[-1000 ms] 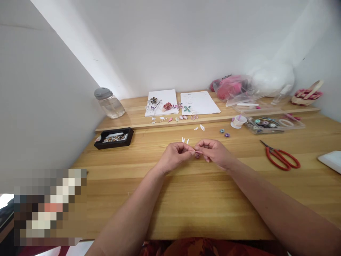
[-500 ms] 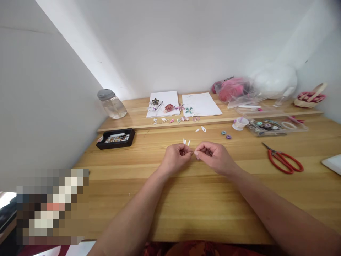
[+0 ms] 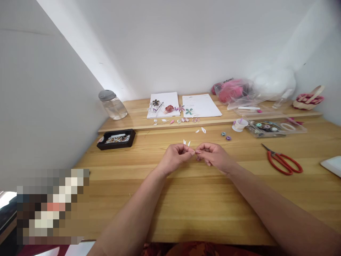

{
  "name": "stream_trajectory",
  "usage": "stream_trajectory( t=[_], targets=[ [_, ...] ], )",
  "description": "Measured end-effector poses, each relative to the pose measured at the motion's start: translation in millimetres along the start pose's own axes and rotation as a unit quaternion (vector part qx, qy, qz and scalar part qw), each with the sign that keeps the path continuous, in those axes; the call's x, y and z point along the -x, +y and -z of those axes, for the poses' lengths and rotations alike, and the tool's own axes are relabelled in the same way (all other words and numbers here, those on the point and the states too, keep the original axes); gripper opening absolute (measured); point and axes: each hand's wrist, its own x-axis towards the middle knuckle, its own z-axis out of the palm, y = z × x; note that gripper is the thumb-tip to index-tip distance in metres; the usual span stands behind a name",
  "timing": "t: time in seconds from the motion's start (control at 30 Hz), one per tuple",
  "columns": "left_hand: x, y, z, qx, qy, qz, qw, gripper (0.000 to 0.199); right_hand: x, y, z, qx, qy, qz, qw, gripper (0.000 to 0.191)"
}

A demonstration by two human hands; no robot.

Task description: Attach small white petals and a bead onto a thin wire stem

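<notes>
Over the middle of the wooden table (image 3: 170, 199), my left hand (image 3: 177, 156) and my right hand (image 3: 213, 155) meet fingertip to fingertip. Both are closed in a pinch; whatever they hold is too small to make out. Just under my right fingertips a small purplish spool (image 3: 198, 158) shows in part. White petal-shaped pieces (image 3: 189, 143) lie right behind my left hand, and more white pieces (image 3: 203, 130) lie farther back. A teal spool (image 3: 223, 134) and a purple spool (image 3: 228, 138) rest beyond my right hand.
Red-handled scissors (image 3: 285, 161) lie at the right, near a clear box (image 3: 277, 126) and a white spool (image 3: 240, 124). A black tray of beads (image 3: 115, 139) and a bottle (image 3: 113, 105) stand left. Papers (image 3: 201, 105) with wire flowers lie on the raised shelf (image 3: 138, 122).
The fingers of my right hand have shifted and its lower fingers have loosened a little, which shows more of the purplish spool beneath. My left hand has barely moved.
</notes>
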Motion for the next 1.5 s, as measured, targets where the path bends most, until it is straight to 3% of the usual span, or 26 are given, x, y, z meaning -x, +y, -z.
stream_trajectory(
  t=[0.17,0.27,0.37,0.47,0.6,0.73,0.87,1.0,1.2,1.5],
  targets=[
    [-6.3,-6.7,-0.4,0.015,0.101,-0.020,0.995,0.030,5.9,0.5,-9.7,0.025,-0.021,-0.005,0.999,0.029],
    [-8.4,-11.6,-0.7,-0.040,0.135,-0.026,0.990,0.024,10.1,-2.5,-12.6,0.077,-0.020,0.043,0.996,0.024],
    [-7.8,-13.9,-1.4,-0.115,0.118,-0.036,0.986,0.015,12.3,-5.2,-10.7,0.120,0.007,0.108,0.987,0.019],
    [-4.4,-10.6,-2.5,-0.169,0.066,-0.044,0.983,0.013,11.7,-6.4,-4.5,0.141,0.023,0.126,0.982,0.017],
    [1.3,-1.6,-2.7,-0.171,-0.003,-0.055,0.984,0.017,7.5,-7.0,4.3,0.105,0.011,0.119,0.987,0.019],
    [4.0,3.9,-1.5,-0.098,-0.032,-0.043,0.994,0.025,2.9,-6.4,7.2,0.032,-0.014,0.070,0.997,0.025],
    [1.4,1.5,-0.6,-0.001,-0.016,-0.040,0.999,0.030,2.0,-4.4,2.6,-0.062,-0.013,-0.018,0.998,0.034],
    [-2.7,-6.0,-2.2,0.050,0.057,-0.030,0.997,0.033,5.4,-3.1,-5.5,-0.128,-0.023,-0.048,0.990,0.033],
    [-4.4,-12.2,-7.9,0.037,0.111,-0.025,0.993,0.036,9.8,-2.3,-14.8,-0.094,0.000,-0.037,0.995,0.037],
    [-4.8,-11.3,-6.9,0.026,0.079,-0.022,0.996,0.033,7.6,-1.0,-18.2,-0.058,0.065,0.010,0.996,0.035]
  ],
)
